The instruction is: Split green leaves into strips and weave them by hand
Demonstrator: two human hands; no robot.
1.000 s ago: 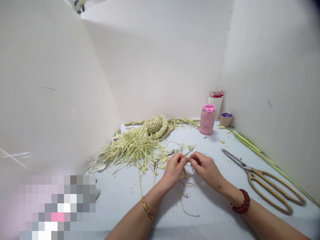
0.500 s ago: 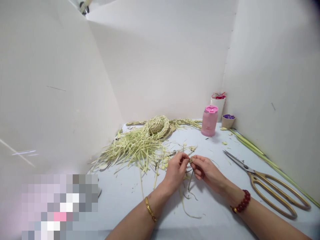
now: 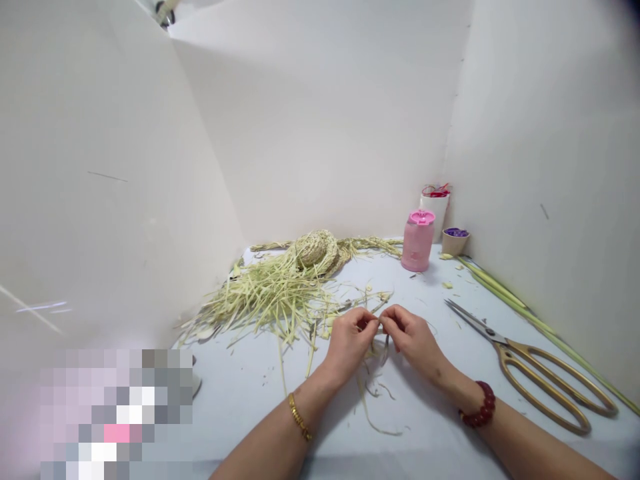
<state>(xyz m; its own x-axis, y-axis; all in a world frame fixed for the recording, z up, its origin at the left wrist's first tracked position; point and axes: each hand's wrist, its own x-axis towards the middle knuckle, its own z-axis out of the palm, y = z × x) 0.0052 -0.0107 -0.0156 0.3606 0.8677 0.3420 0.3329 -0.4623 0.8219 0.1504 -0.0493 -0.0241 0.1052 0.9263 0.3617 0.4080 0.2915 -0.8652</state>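
Observation:
My left hand (image 3: 350, 340) and my right hand (image 3: 413, 341) meet above the middle of the table, thumbs and fingertips pinched close together. Between them they hold a thin, dull green straw strand (image 3: 386, 348), whose loose end hangs below the right fingers. Most of the held part is hidden by the fingertips. Beneath the hands, loose thin strands (image 3: 373, 413) curl on the cloth. Just beyond lies a heap of pale green straw (image 3: 265, 293), with a coiled woven straw braid (image 3: 315, 250) on top at its far side.
Large gold-handled scissors (image 3: 500, 340) lie at the right, blades pointing away and left. Long green stalks (image 3: 525, 307) run along the right wall. A pink bottle (image 3: 418, 247), a white cup (image 3: 440, 207) with red items and a small tan cup (image 3: 454, 245) with purple contents stand behind.
My right hand has turned over, its back now facing up and its lower fingers tucked in. The hanging strand has shifted with it. My left hand has barely moved.

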